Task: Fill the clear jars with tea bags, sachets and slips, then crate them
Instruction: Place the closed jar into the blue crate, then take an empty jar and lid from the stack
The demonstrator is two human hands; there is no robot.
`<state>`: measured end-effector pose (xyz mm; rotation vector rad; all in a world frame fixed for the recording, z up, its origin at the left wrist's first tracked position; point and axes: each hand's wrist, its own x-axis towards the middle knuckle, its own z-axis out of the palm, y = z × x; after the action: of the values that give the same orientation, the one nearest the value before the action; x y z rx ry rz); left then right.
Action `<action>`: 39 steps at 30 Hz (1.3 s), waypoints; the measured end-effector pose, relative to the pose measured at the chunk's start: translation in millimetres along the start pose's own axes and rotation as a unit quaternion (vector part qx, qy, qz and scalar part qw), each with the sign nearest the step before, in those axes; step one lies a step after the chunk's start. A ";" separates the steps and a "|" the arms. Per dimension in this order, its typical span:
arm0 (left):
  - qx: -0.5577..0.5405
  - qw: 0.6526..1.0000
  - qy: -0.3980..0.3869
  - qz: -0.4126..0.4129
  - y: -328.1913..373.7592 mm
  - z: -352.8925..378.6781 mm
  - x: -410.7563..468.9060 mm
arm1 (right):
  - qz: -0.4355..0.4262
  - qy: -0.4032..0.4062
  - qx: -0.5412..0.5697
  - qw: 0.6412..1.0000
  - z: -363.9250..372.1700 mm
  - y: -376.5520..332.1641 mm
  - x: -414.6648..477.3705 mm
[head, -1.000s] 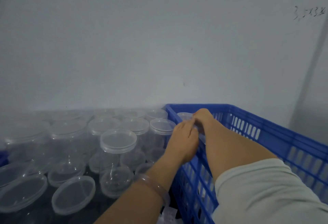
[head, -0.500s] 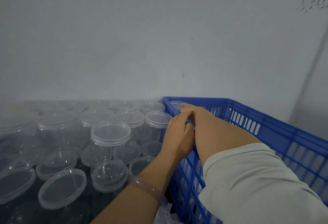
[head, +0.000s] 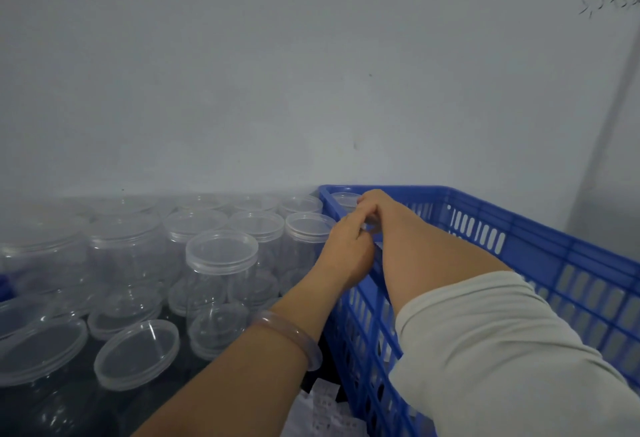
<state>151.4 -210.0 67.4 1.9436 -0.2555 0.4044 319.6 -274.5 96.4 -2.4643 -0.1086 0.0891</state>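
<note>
Pale grey wall (head: pixel 242 90) fills most of what I see from here, with a faint pencilled scribble (head: pixel 609 3) high on the right. Below it, on a dark surface (head: pixel 83 409), stands a crowd of clear jars (head: pixel 221 253), most with lids on. A few lie tipped among them, and a loose lid (head: pixel 136 355) rests flat near the front.

Right beside the jars is the blue crate (head: pixel 519 228), its slotted walls running back to the wall. Both arms reach to its far left corner, where one lidded jar (head: pixel 344 199) sits inside. It is in the same corner as a second ago and half a second ago.

The right hand (head: pixel 375 206) is still over that corner. Its fingers are curled and its tips lie at the edge of the jar's lid, but I cannot tell whether it grips it. The left hand (head: pixel 348 253) stays pressed against the right hand over the crate's near wall. Its fingers are bent and held together, with the tips tucked under the right hand, and what they hold is hidden. They look more bent than a second ago, when they lay flatter along the right hand.

A translucent bangle (head: pixel 287 336) circles the left wrist and a pale sleeve (head: pixel 502 350) covers the right upper arm. Printed paper slips (head: pixel 325 409) lie at the crate's near foot. The jars outside the crate have not moved.
</note>
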 end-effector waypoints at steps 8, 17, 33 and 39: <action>0.080 0.994 0.053 0.053 -1.5 -50.6 -37.1 | -0.041 0.038 -0.197 0.979 -2.4 -35.6 -59.0; 0.040 0.959 0.276 0.053 -11.9 -135.9 -89.8 | -0.340 0.181 -0.005 0.923 91.0 -89.1 -181.5; 0.025 0.968 0.249 -0.018 -94.4 -135.9 -180.7 | -0.270 0.203 0.210 0.918 174.8 -68.9 -275.9; 0.086 0.951 0.296 0.019 -109.6 -143.1 -280.3 | -0.269 0.086 0.298 0.912 215.4 -38.2 -356.0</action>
<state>-90.0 -37.4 -84.3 1.8902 0.1386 1.0372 -56.2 -147.2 -34.5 -1.7490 -0.5871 -0.2944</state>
